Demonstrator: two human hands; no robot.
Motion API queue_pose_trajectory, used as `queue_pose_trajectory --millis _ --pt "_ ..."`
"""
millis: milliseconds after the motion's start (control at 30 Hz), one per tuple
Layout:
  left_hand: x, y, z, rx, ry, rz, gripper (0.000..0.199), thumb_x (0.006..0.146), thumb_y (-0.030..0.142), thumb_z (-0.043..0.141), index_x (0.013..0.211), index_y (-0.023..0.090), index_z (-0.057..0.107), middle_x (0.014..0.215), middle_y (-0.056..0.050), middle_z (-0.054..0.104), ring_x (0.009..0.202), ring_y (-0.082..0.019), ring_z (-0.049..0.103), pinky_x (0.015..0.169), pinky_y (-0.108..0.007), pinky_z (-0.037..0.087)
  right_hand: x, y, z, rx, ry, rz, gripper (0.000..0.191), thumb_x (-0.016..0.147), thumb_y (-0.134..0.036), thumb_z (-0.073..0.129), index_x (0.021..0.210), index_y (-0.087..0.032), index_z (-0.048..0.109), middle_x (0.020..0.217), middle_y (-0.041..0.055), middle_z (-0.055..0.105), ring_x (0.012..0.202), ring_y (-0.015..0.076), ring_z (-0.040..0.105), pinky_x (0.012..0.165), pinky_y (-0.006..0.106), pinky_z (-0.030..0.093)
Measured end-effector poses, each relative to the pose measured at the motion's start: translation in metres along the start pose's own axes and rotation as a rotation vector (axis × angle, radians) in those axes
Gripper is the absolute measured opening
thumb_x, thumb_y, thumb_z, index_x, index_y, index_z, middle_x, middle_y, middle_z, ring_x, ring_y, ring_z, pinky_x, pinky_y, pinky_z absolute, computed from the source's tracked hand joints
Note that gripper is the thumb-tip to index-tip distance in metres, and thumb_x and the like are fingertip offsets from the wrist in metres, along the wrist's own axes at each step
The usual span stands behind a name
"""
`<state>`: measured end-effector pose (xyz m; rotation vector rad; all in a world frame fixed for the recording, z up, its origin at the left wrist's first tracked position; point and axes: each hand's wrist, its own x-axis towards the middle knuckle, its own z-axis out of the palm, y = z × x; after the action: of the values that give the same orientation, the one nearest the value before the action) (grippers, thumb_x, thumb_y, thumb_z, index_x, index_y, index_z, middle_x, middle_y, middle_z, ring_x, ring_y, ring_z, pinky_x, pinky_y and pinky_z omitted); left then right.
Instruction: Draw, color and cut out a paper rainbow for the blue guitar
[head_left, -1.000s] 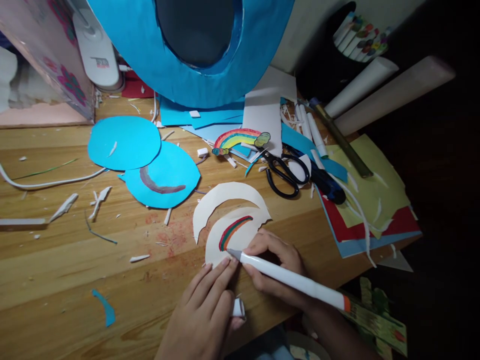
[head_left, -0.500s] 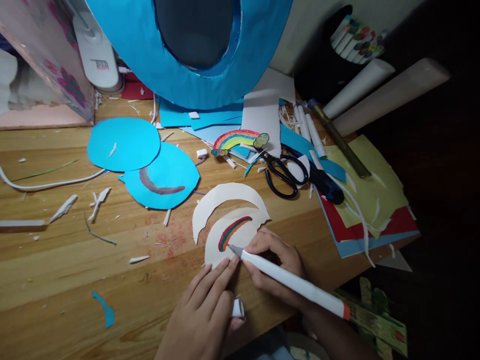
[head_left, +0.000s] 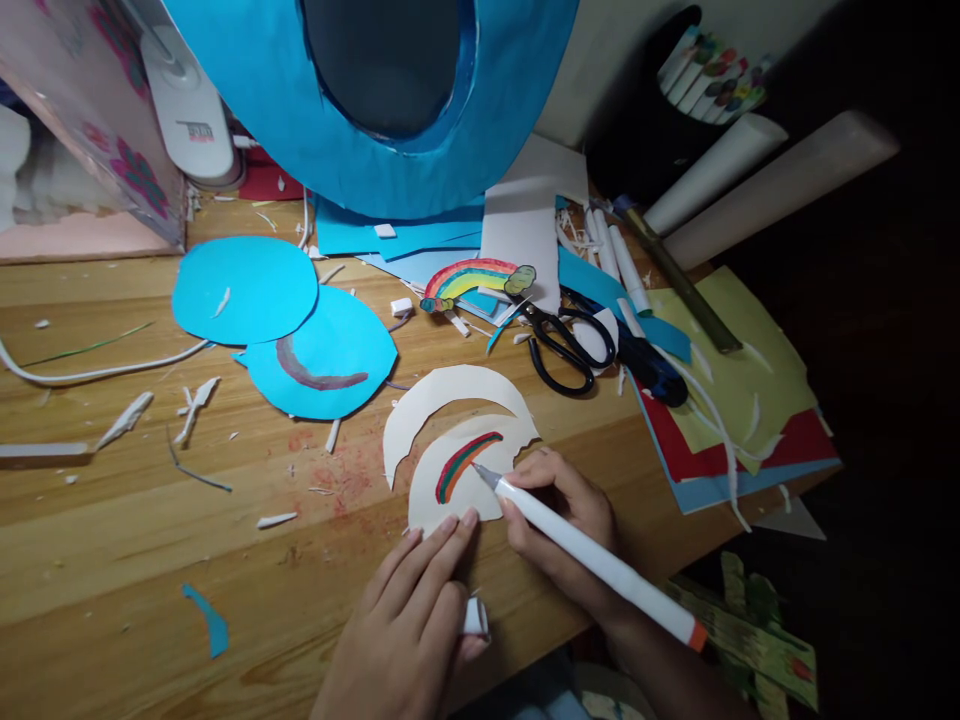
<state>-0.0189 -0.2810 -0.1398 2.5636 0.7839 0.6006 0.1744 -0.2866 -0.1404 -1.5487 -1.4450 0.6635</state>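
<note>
My right hand [head_left: 562, 530] is closed round a white marker [head_left: 600, 558] with an orange end. Its grey tip meets the lower edge of a small arc of red, green and orange stripes [head_left: 469, 465]. That arc is drawn on a cream paper piece [head_left: 429, 497] lying on the wooden table. My left hand [head_left: 412, 620] presses its fingertips on the paper's lower edge. Tucked between its thumb and curled index finger is a white marker cap [head_left: 474, 617]. A curved cream paper strip [head_left: 420, 400] lies just above the drawn piece.
Black-handled scissors [head_left: 566, 345] lie beyond the paper, beside a coloured paper rainbow [head_left: 480, 278]. Two blue paper ovals [head_left: 247, 290] overlap at left. Behind stands a large blue ring [head_left: 420, 175]. Coloured sheets [head_left: 750, 370] and a marker holder [head_left: 637, 140] are at right. Paper scraps litter the table.
My right hand has moved the marker tip up and to the right along the arc's lower edge, and the orange stripe now reaches further. My left hand stays in place.
</note>
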Motion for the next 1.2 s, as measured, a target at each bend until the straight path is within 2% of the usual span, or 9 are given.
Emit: queue_pose_trajectory --millis 100,267,533,800,1200 --pt "-0.0013 -0.0007 0.0001 -0.002 0.004 -0.008 0.026 0.097 0.023 0.036 0.085 0.017 0.059 0.128 -0.010 0.061 0.119 -0.018 0.055 0.097 -0.031 0.049 0.0010 -0.0011 -0.0001 -0.015 -0.001 -0.014 0.017 0.073 -0.009 0.060 0.081 -0.023 0.052 0.070 -0.0013 0.055 0.063 0.0148 0.053 0.058 0.027 0.044" --pt "-0.0018 -0.0018 0.0000 0.027 -0.002 -0.002 0.028 0.097 0.024 0.034 0.086 0.017 0.059 0.127 -0.009 0.061 0.118 -0.018 0.056 0.095 -0.032 0.050 0.0000 0.0004 -0.0013 -0.039 -0.100 -0.067 0.021 0.071 -0.008 0.062 0.083 -0.023 0.054 0.072 -0.0008 0.058 0.067 0.0155 0.053 0.061 0.028 0.045" --pt "-0.0015 -0.0018 0.0009 0.040 0.001 0.020 0.027 0.096 0.021 0.034 0.085 0.017 0.059 0.128 -0.011 0.060 0.121 -0.018 0.054 0.096 -0.032 0.050 -0.0003 0.0014 -0.0010 -0.006 0.031 0.017 0.017 0.075 -0.011 0.061 0.083 -0.022 0.053 0.071 -0.0015 0.053 0.064 0.0143 0.053 0.057 0.027 0.045" --pt "0.0002 -0.0021 0.0010 0.093 -0.002 0.046 0.028 0.097 0.022 0.033 0.088 0.016 0.059 0.127 -0.011 0.061 0.118 -0.019 0.056 0.091 -0.034 0.053 -0.0005 0.0016 -0.0008 -0.051 0.137 0.055 0.014 0.074 -0.011 0.062 0.082 -0.021 0.055 0.074 -0.0008 0.055 0.068 0.0144 0.056 0.062 0.027 0.048" --pt "-0.0007 -0.0015 -0.0008 0.122 -0.016 0.046 0.029 0.097 0.023 0.033 0.083 0.018 0.057 0.128 -0.010 0.060 0.119 -0.018 0.055 0.091 -0.033 0.053 -0.0043 0.0058 -0.0005 -0.166 0.205 0.048 0.013 0.076 -0.016 0.063 0.084 -0.022 0.055 0.077 0.0003 0.057 0.070 0.0155 0.057 0.063 0.029 0.049"
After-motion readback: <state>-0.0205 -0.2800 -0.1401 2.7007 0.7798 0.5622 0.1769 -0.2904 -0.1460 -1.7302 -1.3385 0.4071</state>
